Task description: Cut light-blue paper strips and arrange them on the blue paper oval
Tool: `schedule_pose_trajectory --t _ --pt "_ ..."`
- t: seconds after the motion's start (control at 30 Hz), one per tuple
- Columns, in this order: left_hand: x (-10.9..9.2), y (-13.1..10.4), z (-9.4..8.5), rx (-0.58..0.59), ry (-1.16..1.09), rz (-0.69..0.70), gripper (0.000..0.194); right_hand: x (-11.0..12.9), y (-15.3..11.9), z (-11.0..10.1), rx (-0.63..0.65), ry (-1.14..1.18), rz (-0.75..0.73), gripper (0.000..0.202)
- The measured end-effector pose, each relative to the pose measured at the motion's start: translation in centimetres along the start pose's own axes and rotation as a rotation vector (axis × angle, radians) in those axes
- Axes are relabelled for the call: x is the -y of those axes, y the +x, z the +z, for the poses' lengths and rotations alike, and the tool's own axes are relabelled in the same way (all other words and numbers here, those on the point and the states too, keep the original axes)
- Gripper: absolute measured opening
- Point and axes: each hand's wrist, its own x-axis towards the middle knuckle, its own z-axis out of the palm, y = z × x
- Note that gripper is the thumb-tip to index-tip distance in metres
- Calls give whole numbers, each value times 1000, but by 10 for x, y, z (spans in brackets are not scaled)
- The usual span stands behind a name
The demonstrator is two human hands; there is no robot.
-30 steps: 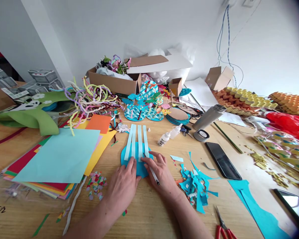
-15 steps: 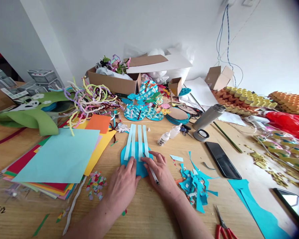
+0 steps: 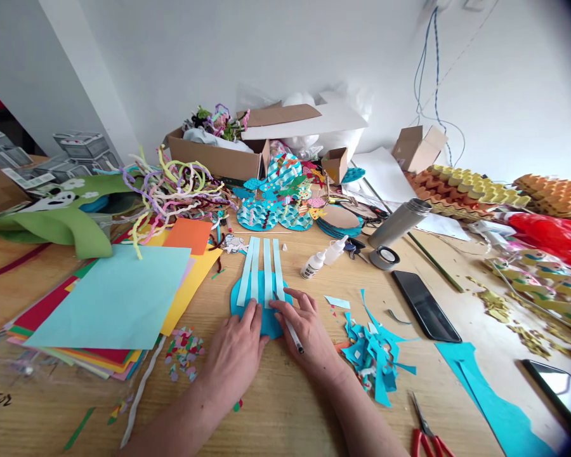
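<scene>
A rounded blue piece lies flat on the table in front of me. Several pale blue strips lie lengthwise over it, their far ends reaching beyond its edge. My left hand rests flat with its fingertips on the near ends of the left strips. A white pen is held in my right hand, its tip pointing away at the rightmost strip. The fingertips of my right hand touch the near ends of the right strips.
Coloured paper sheets are stacked at the left. Glue bottles, blue scraps, a phone and red-handled scissors lie to the right. Behind stand a grey flask and a cardboard box.
</scene>
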Motion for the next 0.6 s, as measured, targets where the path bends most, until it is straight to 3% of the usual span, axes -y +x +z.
schedule_pose_trajectory --t 0.6 --pt "-1 -1 2 -1 31 12 46 -1 0 0 22 31 6 37"
